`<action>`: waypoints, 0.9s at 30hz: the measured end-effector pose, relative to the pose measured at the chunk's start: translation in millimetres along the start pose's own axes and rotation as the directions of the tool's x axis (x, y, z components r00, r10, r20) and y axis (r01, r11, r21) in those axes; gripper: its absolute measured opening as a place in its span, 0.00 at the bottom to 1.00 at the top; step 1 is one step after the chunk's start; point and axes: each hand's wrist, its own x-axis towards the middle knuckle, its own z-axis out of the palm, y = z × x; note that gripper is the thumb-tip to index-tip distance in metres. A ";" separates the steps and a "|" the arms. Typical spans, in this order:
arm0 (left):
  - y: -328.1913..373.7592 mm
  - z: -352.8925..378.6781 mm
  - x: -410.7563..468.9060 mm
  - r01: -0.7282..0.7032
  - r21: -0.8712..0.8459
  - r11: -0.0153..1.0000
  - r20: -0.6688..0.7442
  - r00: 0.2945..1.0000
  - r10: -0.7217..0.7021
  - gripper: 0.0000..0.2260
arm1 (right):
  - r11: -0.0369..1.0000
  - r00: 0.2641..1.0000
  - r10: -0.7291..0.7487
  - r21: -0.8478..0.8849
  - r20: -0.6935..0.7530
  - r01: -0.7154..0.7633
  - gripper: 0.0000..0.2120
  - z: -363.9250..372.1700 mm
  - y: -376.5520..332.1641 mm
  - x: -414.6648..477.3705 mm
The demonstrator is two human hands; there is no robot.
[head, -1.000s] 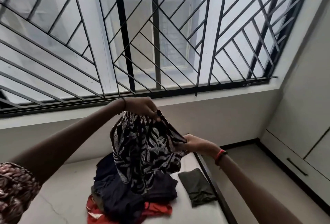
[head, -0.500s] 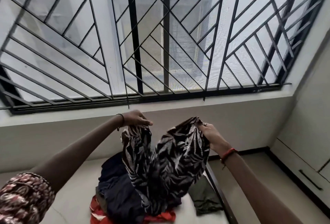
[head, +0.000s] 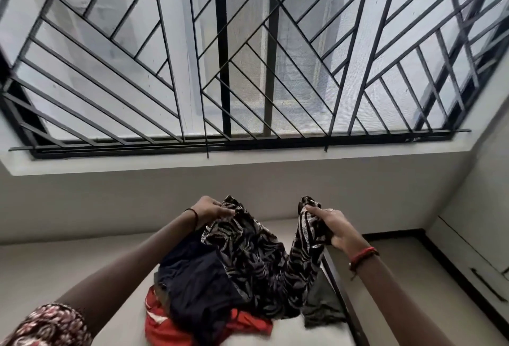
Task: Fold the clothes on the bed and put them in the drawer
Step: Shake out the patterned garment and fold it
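Note:
A black garment with a white leaf print [head: 264, 265] hangs between both hands above the bed [head: 82, 271]. My left hand [head: 209, 212] grips its top left edge. My right hand [head: 334, 226] grips its top right edge, and the cloth sags in the middle. Below it on the mattress lies a heap: a dark navy garment [head: 198, 285] on top and a red garment [head: 170, 326] underneath. A dark olive folded piece [head: 321, 307] lies at the bed's right edge.
A dark bed frame rail [head: 344, 301] runs along the right side of the mattress. On the far right stand white cabinet drawers with a black handle [head: 487, 285]. A barred window [head: 248, 56] fills the wall beyond the bed.
My hands have drawn apart and come lower, stretching the printed garment wider. My right hand rose from below the left to level with it.

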 end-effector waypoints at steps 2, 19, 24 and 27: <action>0.2 9.7 -3.9 -0.029 -0.048 0.998 -0.022 0.999 0.028 0.04 | 1.000 1.000 -0.026 -0.002 -0.016 0.026 0.06 0.1 3.8 -0.9; 24.1 74.1 -10.8 0.038 -0.332 0.943 -0.034 0.998 -0.053 0.24 | 0.605 0.864 -0.461 -0.640 0.203 0.474 0.18 93.7 19.9 -27.8; 13.8 69.2 -22.8 0.084 -0.344 0.935 0.070 0.996 -0.064 0.16 | 0.694 0.869 -0.323 -0.531 0.373 0.486 0.11 84.0 30.3 -18.0; 11.5 70.1 -26.7 0.072 -0.406 0.911 0.032 0.997 -0.065 0.08 | 0.910 0.847 -0.174 -0.247 0.502 0.333 0.12 78.2 34.7 -22.1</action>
